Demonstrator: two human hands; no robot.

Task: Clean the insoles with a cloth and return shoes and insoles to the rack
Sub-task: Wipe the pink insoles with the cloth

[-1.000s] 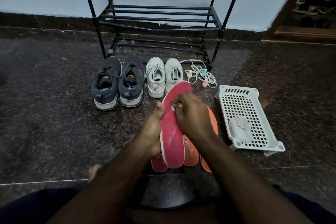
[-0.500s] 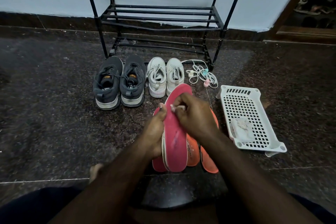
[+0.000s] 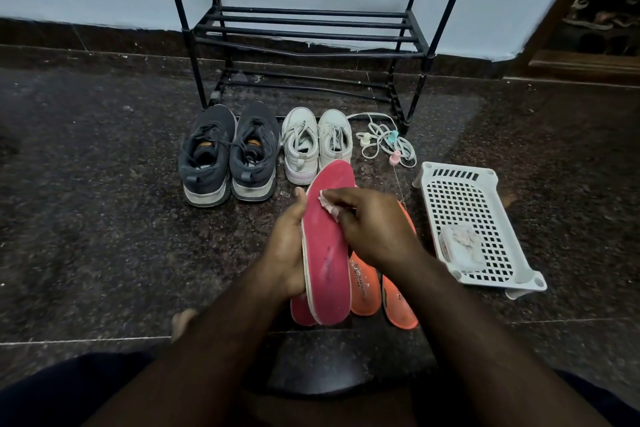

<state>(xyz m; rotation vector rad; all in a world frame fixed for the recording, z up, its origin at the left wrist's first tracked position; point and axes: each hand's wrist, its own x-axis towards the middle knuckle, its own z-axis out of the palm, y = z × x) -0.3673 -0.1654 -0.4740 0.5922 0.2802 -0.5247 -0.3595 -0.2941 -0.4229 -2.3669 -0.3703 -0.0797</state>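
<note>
While gripping the pink insole (image 3: 327, 246) along its edge with the left hand (image 3: 285, 250), pinching a small cloth (image 3: 327, 203) against its upper face with the right hand (image 3: 372, 229), above orange insoles (image 3: 365, 291) on the floor, near the rack (image 3: 308, 35).

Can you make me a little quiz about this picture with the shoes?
1. True or false: the shoe rack has shoes on it.
2. How many insoles can you see? A) two B) four C) six
3. What does the right hand press on the pink insole?

Key
1. False. The dark shoes and white shoes stand on the floor.
2. B: two pink, two orange insoles.
3. A small cloth. The left hand holds the insole.
</note>
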